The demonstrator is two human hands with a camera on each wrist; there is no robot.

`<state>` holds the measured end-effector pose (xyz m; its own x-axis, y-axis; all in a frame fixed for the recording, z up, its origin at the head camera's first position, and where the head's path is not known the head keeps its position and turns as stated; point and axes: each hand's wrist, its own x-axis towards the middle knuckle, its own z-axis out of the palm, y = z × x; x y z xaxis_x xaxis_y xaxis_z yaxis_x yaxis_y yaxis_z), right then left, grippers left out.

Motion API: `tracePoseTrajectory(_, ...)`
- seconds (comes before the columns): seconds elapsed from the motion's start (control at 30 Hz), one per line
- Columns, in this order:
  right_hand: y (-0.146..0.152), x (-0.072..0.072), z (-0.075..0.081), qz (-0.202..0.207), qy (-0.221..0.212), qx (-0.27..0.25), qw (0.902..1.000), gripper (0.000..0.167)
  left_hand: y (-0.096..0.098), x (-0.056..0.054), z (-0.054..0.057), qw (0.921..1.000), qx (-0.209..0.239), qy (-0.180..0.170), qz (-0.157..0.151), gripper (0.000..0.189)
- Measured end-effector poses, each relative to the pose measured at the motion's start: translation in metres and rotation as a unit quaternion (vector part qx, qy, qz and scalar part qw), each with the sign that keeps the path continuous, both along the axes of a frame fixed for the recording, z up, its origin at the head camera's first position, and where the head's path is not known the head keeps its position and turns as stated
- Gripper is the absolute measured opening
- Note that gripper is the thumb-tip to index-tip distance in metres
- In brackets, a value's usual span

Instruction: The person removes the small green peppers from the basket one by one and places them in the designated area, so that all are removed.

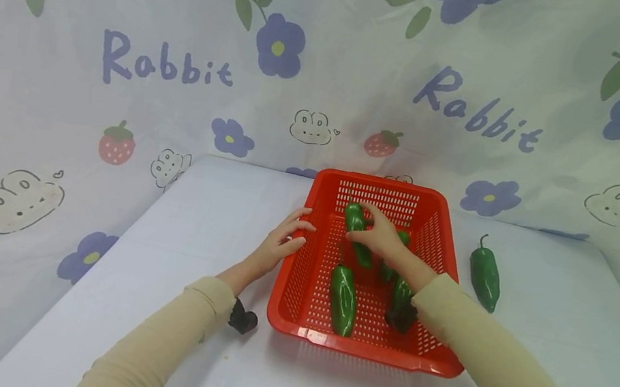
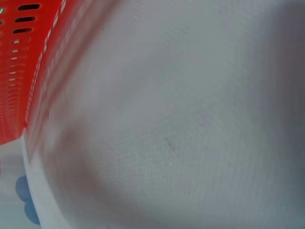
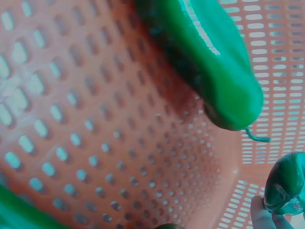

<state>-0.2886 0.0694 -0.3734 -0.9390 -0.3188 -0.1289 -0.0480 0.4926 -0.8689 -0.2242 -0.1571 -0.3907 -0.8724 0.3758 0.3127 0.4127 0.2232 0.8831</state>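
Observation:
My right hand (image 1: 382,235) reaches into a red plastic basket (image 1: 363,349) and grips a long green pepper (image 1: 354,218) between thumb and fingers, near the basket's left far side. In the right wrist view, fingertips (image 3: 261,217) touch a green pepper (image 3: 286,183) at the lower right. Below the hand lies another green pepper (image 1: 344,300) on the basket floor, and more peppers show partly behind the right forearm. My left hand (image 1: 275,241) rests on the basket's left rim with its fingers extended; the left wrist view shows only the basket's outer side (image 2: 16,71) and the white cloth.
To the right of the basket a single green pepper (image 1: 485,277) lies on the white table (image 1: 550,312). A printed cloth (image 1: 333,59) with flowers and rabbits hangs behind the table. The basket's slotted walls rise around the right hand.

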Motion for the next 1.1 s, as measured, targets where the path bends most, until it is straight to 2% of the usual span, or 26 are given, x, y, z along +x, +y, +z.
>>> tracePoseTrajectory(0.37,0.005,0.002,0.015,-0.027,-0.019,-0.086,0.9957,0.075,0.000,-0.001,-0.002,0.9999,0.003,0.012,-0.003,0.029)
tracePoseTrajectory(0.57,0.009,0.005,0.022,-0.037,-0.006,-0.102,0.9941,0.075,0.000,-0.002,-0.003,1.0000,0.004,0.004,-0.001,0.030)
tracePoseTrajectory(0.63,0.010,0.007,0.024,-0.036,-0.002,-0.104,0.9939,0.074,-0.002,-0.007,-0.011,0.9999,0.009,0.005,-0.001,0.030)
tracePoseTrajectory(0.8,0.011,0.011,0.028,-0.033,0.014,-0.122,0.9919,0.075,0.000,-0.005,-0.009,0.9999,0.010,0.003,0.004,0.030)
tracePoseTrajectory(0.87,0.012,0.013,0.030,-0.033,0.020,-0.132,0.9905,0.075,0.002,0.001,0.000,1.0000,0.005,-0.001,0.005,0.030)
tracePoseTrajectory(1.1,0.015,0.018,0.041,-0.028,0.037,-0.162,0.9856,0.074,0.001,0.001,0.000,0.9999,0.015,-0.007,0.001,0.030)
